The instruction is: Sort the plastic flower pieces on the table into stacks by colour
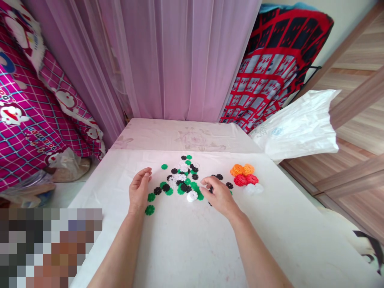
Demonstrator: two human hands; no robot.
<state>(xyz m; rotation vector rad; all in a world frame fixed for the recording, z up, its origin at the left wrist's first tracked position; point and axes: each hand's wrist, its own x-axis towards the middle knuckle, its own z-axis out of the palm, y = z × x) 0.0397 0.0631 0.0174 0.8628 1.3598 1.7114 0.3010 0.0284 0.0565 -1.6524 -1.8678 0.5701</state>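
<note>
Fingers of the right hand [220, 196] curve narrowly at the edge of the mixed discs [182, 177] on the counter [186, 248]; the left hand [138, 188] curls beside them. Whether either grips one, I cannot tell. Overlapping pieces call for a fine pinch.

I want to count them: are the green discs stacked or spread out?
Spread out: green discs lie scattered on the table, some touching black discs and white discs.

Loose discs [180, 191] lie left of disc piles [240, 180] on the table [186, 244] (curtain [177, 60] behind it).
</note>
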